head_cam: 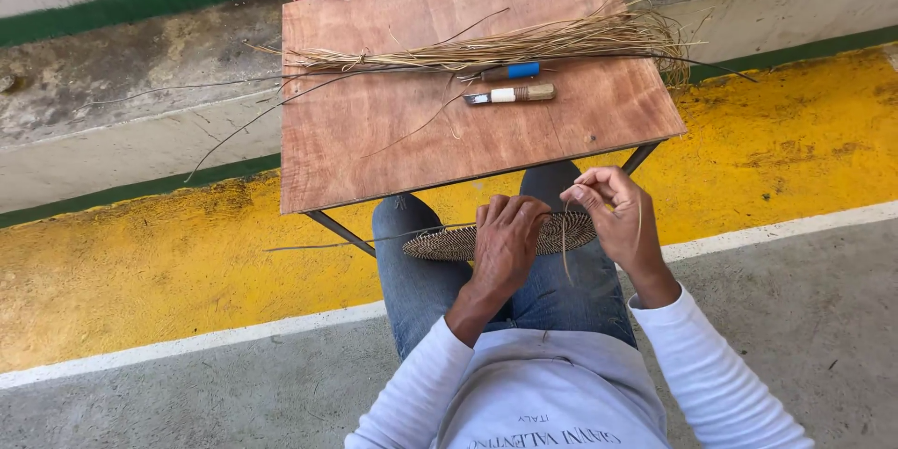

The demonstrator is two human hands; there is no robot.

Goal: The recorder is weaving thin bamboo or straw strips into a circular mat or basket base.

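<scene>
Woven coil mat [449, 243] lies across your lap at lower centre of the frame, just below the near edge of the counter [374, 150]; it is already a wide flat oval of many stitched rounds, so much of the weaving looks done, though its far edge is hidden by your hands. Your left hand [506, 241] lies palm-down over the mat's middle, fingers curled over the rim, grip clenched on it. Your right hand [617, 215] is raised at the mat's right end, its grip pinching a thin fibre strand [565, 248] that hangs down. Upper centre on the counter lie a bundle of dry fibres [524, 42] and two small tools [510, 82], untouched.
</scene>
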